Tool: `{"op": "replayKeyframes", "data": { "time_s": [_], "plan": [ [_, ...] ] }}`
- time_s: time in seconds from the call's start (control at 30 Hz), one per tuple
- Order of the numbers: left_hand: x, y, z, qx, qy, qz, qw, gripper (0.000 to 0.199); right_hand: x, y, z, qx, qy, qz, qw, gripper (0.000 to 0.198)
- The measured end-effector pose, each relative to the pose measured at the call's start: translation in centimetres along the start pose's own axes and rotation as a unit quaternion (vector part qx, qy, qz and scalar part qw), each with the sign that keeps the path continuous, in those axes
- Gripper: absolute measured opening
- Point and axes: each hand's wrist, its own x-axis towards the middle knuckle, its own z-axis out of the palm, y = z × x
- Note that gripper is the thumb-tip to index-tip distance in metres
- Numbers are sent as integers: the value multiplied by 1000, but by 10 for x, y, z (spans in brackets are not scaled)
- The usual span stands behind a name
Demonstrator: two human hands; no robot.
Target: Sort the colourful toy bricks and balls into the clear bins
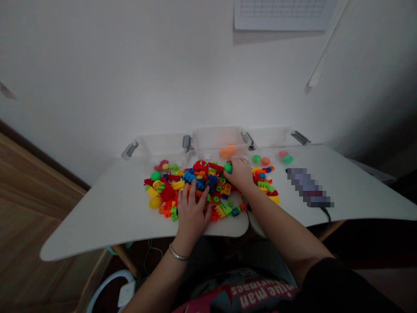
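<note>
A heap of colourful plastic building blocks (224,211) and small toys lies in the middle of the white table. My left hand (191,214) rests at the near side of the heap, its fingers spread and touching blue blocks (190,175). At the heap's far side, my right hand (240,174) has its fingers closed on a green ball (227,168). A red round toy (201,166) sits left of that ball. On the heap's left edge are another green ball (156,176) and a yellow egg-shaped piece (155,201).
Three clear plastic bins stand along the wall: a left bin (163,141), a middle bin (216,135) with an orange piece (228,151) in it, and a right bin (272,137) with green and pink balls. A pixelated device (309,189) with a cable lies at the right.
</note>
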Motion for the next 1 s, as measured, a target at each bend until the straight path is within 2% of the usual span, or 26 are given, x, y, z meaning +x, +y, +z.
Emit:
{"op": "replayKeyframes", "data": {
  "time_s": [0.17,0.3,0.4,0.5,0.6,0.8,1.0],
  "plan": [
    [0,0,0,2,4,3,1000,49,2,3,-15,27,43,13,999,30],
    [0,0,0,3,-2,4,1000,50,1,11,-31,90,105,-3,990,31],
    [0,1,-1,4,-8,2,1000,50,2,25,-45,134,191,1,972,35],
    [-1,1,-1,7,-6,0,1000,50,5,45,-57,161,274,38,948,38],
    [-1,0,0,9,-3,5,1000,50,13,70,-65,159,311,70,934,40],
    [-1,-1,2,11,2,10,1000,49,33,114,-66,102,290,99,946,40],
    [-1,-2,3,13,6,11,1000,49,36,122,-59,39,178,181,967,47]
  ]
}}
